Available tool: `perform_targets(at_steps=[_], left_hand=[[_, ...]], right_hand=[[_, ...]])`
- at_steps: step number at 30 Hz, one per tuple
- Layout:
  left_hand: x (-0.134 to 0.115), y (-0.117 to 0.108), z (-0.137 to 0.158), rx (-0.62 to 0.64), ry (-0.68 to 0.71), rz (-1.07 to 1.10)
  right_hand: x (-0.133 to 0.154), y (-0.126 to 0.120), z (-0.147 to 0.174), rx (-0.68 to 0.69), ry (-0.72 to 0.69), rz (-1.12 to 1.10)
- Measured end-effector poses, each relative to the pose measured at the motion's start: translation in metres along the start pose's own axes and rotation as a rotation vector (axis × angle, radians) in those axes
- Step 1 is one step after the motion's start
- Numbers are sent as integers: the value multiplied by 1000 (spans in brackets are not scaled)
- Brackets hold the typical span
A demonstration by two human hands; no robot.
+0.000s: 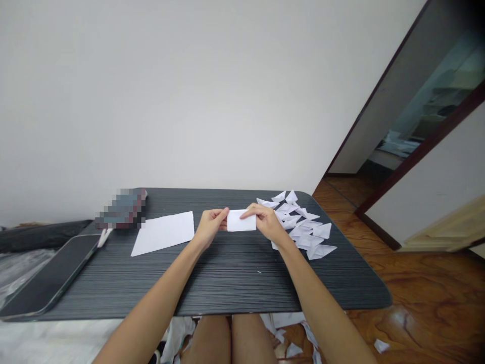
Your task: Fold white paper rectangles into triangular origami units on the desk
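Observation:
A small white rectangle of paper [237, 222] is held up over the dark table, stretched between both hands. My left hand [210, 226] pinches its left edge, thumb on the near face and fingers behind. On the other side my right hand [265, 221] grips the right edge, with its index finger lying across the upper face. Just left of my left hand lies a flat stack of white paper [164, 234]. Beyond my right hand, a heap of folded paper boats [303, 230] covers the table's right part, partly hidden by that hand and forearm.
The dark wood-grain table [235, 283] stands against a pale wall. At its left are a pixelated object [123, 208] with a white cable [105, 236] and a dark board [53, 275]. Paper scraps [293, 350] litter the wooden floor [428, 303] below. A doorway opens at right.

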State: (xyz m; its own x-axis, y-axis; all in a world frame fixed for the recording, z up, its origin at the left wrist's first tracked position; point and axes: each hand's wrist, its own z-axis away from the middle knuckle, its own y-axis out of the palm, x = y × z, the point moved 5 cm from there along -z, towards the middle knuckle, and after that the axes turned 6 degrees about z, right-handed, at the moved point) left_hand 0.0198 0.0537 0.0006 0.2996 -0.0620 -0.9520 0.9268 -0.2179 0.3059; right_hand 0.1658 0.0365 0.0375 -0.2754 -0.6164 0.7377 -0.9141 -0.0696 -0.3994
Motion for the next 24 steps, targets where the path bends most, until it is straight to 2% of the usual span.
perform_targets(at_steps=[12,18,21,24], left_hand=[[0,0,1,80,-79,58],[3,12,9,194,-122,2],[-1,13,9,167,-30,-74],[-13,9,7,132,174,-270]], right_hand=[[2,-2,0,7,-59,35],[-3,-8,-1,-79,-38,38],[-4,-9,-1,-104,-31,48],[0,-10,-1,-54,-33,36]])
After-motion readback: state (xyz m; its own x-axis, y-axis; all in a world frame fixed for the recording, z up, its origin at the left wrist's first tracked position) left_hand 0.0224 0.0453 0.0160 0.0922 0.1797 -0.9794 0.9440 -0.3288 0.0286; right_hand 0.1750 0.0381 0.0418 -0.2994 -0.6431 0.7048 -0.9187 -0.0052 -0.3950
